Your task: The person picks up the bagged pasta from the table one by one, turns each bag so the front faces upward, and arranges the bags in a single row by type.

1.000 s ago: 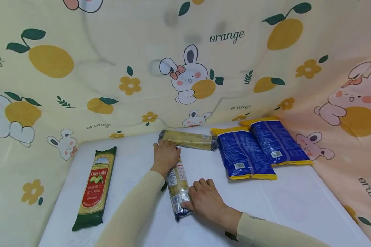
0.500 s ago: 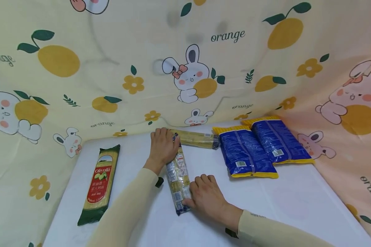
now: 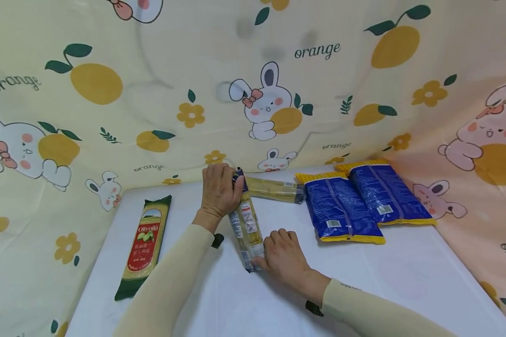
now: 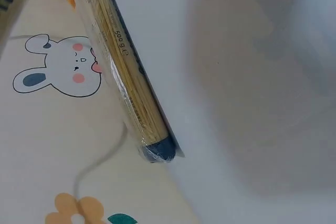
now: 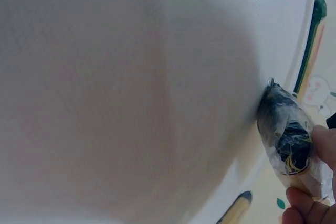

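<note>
A clear-wrapped spaghetti pack (image 3: 248, 224) with dark ends is held between my two hands in the head view. My left hand (image 3: 220, 189) grips its far end, thumb along the near side. The near end is pinched by my right hand (image 3: 284, 255); the right wrist view shows the thumb and fingertips (image 5: 302, 200) on that crinkled end. Behind the held pack, another spaghetti pack (image 3: 274, 189) lies crosswise at the back of the table, its left end hidden. The left wrist view shows that pack (image 4: 128, 74) marked "500 g".
To the left lies a red-and-green Olivoilà spaghetti pack (image 3: 145, 243), partly behind my left sleeve. Two blue bags with yellow ends, one front (image 3: 341, 208) and one behind (image 3: 388, 194), overlap on the right. A printed cloth (image 3: 194, 56) rises behind the white table (image 3: 219, 299).
The held spaghetti pack has shifted away from me, and its far end has risen with my left hand. My right hand has followed slightly forward. The head view has turned a little left.
</note>
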`<state>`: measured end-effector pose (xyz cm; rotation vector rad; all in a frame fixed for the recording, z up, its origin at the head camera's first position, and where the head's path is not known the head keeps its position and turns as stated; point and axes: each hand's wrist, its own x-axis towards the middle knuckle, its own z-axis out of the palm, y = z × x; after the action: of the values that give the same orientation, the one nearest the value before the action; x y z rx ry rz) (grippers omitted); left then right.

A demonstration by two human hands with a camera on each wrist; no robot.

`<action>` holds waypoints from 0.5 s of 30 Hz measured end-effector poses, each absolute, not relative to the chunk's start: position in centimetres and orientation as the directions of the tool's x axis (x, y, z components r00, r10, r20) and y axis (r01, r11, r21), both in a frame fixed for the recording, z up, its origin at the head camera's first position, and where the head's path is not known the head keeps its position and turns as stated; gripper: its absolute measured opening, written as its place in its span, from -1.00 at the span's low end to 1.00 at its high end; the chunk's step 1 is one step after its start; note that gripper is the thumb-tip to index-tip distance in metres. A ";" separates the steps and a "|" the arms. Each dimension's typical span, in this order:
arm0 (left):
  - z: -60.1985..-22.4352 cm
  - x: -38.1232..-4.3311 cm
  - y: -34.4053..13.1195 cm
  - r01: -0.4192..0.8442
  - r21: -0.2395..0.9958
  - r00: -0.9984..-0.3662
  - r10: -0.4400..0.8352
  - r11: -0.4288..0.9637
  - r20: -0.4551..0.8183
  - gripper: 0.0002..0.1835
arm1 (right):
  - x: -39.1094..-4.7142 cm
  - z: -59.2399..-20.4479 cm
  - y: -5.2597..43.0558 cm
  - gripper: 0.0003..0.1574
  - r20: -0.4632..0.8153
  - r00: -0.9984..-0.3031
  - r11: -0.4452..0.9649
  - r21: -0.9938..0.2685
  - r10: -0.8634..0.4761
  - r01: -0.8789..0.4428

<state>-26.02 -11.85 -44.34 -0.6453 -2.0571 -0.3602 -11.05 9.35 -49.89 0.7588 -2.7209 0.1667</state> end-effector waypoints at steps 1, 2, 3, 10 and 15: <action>-44.4 -26.0 -11.8 0.577 0.003 -0.437 0.306 0.817 0.846 -0.59 | -11.0 -50.0 9.3 -0.31 0.334 -0.809 0.851 -0.037 -0.484 -0.524; -44.4 -26.0 -11.8 0.580 0.001 -0.435 0.309 0.814 0.846 -0.60 | -11.0 -50.2 9.3 -0.32 0.342 -0.808 0.849 -0.049 -0.481 -0.526; -44.4 -25.9 -11.8 0.581 -0.003 -0.434 0.313 0.814 0.845 -0.62 | -11.0 -50.3 9.2 -0.33 0.346 -0.808 0.848 -0.060 -0.477 -0.527; -42.6 -24.3 -10.2 0.541 0.006 -0.506 0.320 0.841 0.801 -0.63 | -11.2 -50.5 9.2 -0.38 0.368 -0.795 0.829 -0.100 -0.483 -0.550; -39.3 -22.4 -8.0 0.461 0.074 -0.604 0.252 0.885 0.756 -0.54 | -12.4 -50.4 9.5 -0.42 0.416 -0.793 0.856 -0.062 -0.445 -0.513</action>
<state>-22.37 -7.95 -39.33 -0.5092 -2.2445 -0.3333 -12.38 9.52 -50.40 0.7114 -2.6392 0.2415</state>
